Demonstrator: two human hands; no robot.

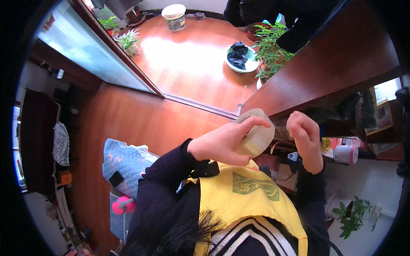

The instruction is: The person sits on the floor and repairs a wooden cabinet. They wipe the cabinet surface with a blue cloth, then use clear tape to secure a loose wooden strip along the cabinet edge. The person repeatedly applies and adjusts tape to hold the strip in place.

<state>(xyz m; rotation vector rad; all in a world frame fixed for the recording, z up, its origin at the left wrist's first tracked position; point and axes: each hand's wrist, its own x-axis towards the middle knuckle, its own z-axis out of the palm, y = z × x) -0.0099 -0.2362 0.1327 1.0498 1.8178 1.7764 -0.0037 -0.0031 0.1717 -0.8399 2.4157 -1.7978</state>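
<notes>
My left hand (pixel 220 143) is wrapped round a wide roll of clear packing tape (pixel 261 138), thumb on the near side and fingers over the far rim. The roll is tilted on its edge in front of my chest. To the right of it, apart from the roll, my right hand (pixel 304 132) is raised with its fingers curled in and pressed together. Whether it pinches a loose end of tape, I cannot make out. Below both hands is the yellow apron (pixel 256 196) I wear, with a green print on it.
A wooden cabinet (pixel 333 59) stands close on the right, with a pink-and-white tub (pixel 345 154) beside it. At the left lies a blue quilted cover (pixel 124 160) with a black phone (pixel 115 178) on it. Beyond the sliding-door track (pixel 200 106) are a basin (pixel 252 64), a bucket (pixel 174 18) and potted plants.
</notes>
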